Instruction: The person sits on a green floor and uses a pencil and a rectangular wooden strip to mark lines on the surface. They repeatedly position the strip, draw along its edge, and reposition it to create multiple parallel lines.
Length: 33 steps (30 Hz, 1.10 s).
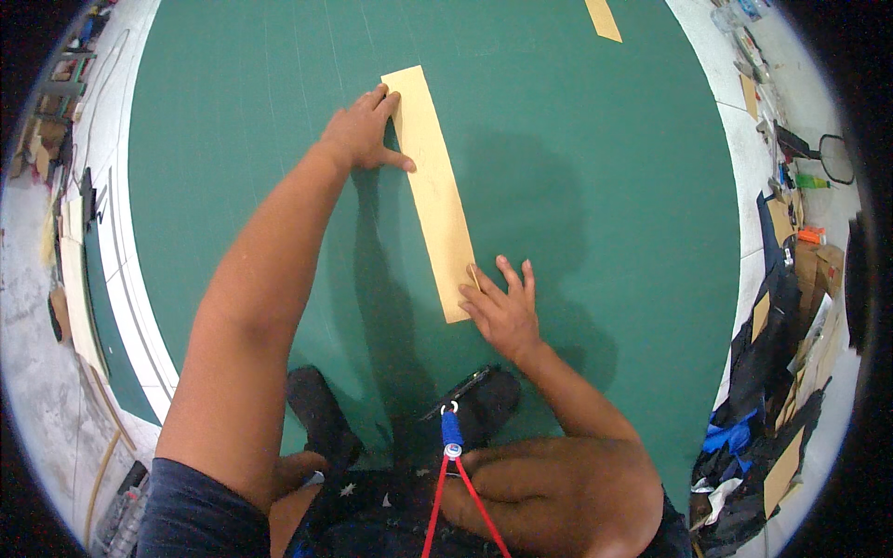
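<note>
A long, narrow yellow-tan strip, like card or thin board, lies slantwise on the green mat, its far end tipped to the left. My left hand reaches to its far left edge. The fingertips press near the far corner, and the thumb lies apart from them, further down the same edge. At the near end, my right hand touches the strip's right edge with some fingers, while others spread out over the mat. A thin pale sliver shows by its fingertips; what it is I cannot make out.
Another tan strip lies at the far right of the mat. Dark scraps, tan offcuts and a blue crumpled piece are heaped along the right. Long boards lie at the left. A red lanyard hangs before me, above my dark shoes.
</note>
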### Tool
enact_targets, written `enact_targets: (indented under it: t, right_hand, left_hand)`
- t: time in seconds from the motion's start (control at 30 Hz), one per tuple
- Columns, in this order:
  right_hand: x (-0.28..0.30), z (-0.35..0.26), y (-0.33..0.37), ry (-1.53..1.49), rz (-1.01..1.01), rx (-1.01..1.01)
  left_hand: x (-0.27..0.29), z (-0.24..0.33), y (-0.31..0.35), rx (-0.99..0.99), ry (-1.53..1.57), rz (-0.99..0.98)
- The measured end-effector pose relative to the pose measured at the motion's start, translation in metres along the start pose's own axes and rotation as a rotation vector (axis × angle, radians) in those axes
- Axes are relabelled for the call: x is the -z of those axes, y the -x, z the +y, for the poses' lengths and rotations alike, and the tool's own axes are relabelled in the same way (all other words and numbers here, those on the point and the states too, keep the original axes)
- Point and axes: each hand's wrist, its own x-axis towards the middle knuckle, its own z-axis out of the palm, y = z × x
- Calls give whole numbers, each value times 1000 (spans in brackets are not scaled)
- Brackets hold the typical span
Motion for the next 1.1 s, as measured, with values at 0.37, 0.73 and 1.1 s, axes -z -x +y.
enact_targets:
  t: [0.37,0.73,1.1]
  right_hand:
    - [-2,-3,0,-11,-13,-5]
    - [27,4,-22,-207,-68,-166]
    - [37,93,-284,-446,250,-166]
  left_hand:
    - [16,22,-10,-80,-89,-178]
    - [18,58,-11,37,-26,-88]
    - [24,66,-12,73,7,-171]
